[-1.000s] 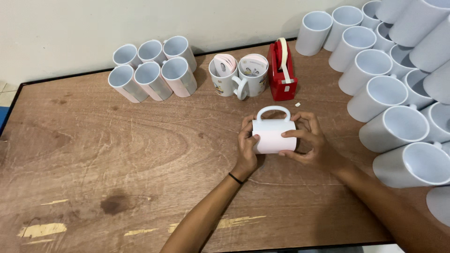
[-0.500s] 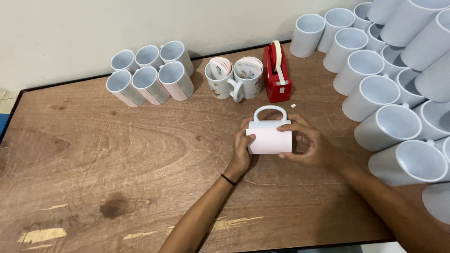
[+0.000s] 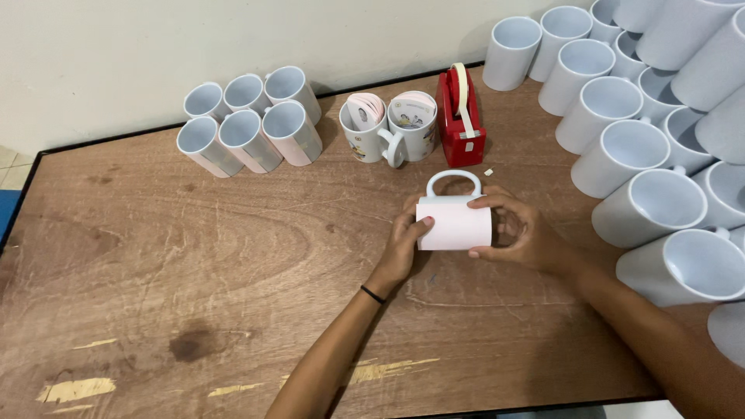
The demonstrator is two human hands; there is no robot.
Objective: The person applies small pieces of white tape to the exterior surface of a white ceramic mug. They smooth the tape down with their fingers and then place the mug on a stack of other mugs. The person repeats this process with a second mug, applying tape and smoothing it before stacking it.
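A white mug [image 3: 454, 221] lies on its side on the wooden table [image 3: 194, 256], handle pointing away from me, with a sheet of pale pink paper wrapped around its body. My left hand [image 3: 403, 244] presses the left end of the wrapped mug. My right hand [image 3: 518, 237] grips its right end, fingers over the paper's edge. A red tape dispenser [image 3: 460, 116] stands just behind the mug, and a small scrap of tape [image 3: 488, 171] lies beside it.
Two upright mugs [image 3: 388, 128] holding rolled printed sheets stand left of the dispenser. Several wrapped mugs [image 3: 248, 124] lie stacked at the back left. A large pile of plain white mugs [image 3: 644, 140] fills the right side. A wall borders the table's far edge.
The hands and mug keep nearly the same pose; the fingers have shifted slightly along the paper wrap. The view has moved a little.
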